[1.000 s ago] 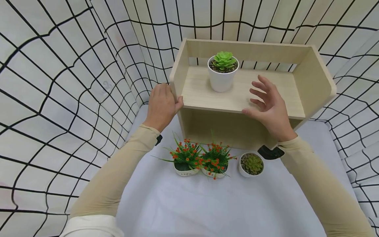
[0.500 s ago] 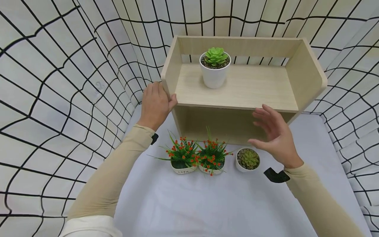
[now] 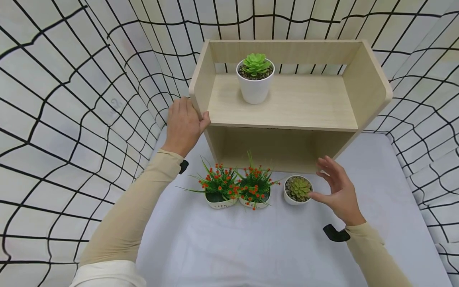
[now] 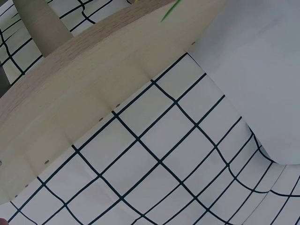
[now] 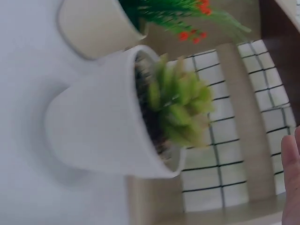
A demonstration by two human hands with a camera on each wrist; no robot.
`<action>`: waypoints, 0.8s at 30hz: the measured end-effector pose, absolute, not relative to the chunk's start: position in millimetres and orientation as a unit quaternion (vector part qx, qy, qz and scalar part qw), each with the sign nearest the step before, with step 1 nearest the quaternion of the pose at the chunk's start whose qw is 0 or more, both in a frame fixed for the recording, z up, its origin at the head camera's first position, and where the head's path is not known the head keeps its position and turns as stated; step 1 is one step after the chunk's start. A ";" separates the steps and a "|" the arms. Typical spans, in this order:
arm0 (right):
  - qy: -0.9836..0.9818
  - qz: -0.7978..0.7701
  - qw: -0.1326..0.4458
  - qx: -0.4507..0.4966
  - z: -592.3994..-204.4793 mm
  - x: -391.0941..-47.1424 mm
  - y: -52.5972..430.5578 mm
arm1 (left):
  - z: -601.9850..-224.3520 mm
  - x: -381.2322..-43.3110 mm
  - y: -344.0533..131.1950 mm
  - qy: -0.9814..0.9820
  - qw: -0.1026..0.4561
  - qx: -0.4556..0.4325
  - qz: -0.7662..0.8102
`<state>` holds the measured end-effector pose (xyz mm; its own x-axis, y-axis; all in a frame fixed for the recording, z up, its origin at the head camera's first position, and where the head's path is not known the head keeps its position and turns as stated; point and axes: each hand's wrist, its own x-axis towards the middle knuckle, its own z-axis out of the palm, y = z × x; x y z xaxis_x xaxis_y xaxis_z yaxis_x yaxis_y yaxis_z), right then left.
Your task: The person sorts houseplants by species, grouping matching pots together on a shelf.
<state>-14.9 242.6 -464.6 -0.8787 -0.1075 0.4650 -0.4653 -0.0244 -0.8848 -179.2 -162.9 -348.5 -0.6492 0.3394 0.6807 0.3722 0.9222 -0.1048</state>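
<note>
My left hand (image 3: 183,126) holds the left side of a light wooden two-tier shelf (image 3: 287,124), thumb at its front edge. In the left wrist view the shelf's side panel (image 4: 93,98) fills the upper left. My right hand (image 3: 338,192) is beside a small potted succulent (image 3: 298,189), fingers spread and thumb close to the white pot's rim. The right wrist view shows that succulent's pot (image 5: 93,117) upright on the cloth, with fingers (image 5: 291,164) at the right edge. On the upper tier stands a bright green succulent (image 3: 255,77) in a white pot.
Two pots of red-flowered plants (image 3: 219,186) (image 3: 254,187) stand in front of the shelf, left of the succulent. White cloth (image 3: 229,247) covers the table. A black-lined grid backdrop (image 3: 64,131) encloses the left, back and right sides.
My right hand has come down from in front of the upper tier to beside the succulent on the table. The left hand stays at the shelf's side; the head view shifts slightly.
</note>
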 end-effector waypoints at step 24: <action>-0.754 0.656 0.016 0.040 -570.7 -12.4 237.8 | -345.6 -177.8 -164.9 -0.907 0.371 -0.198 -0.025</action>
<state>-12.4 237.8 -570.7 -0.9963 -0.0390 0.0767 -0.0814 0.1361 -0.9873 -177.8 -164.9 -345.6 -0.6463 0.3397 0.6833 0.3773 0.9206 -0.1008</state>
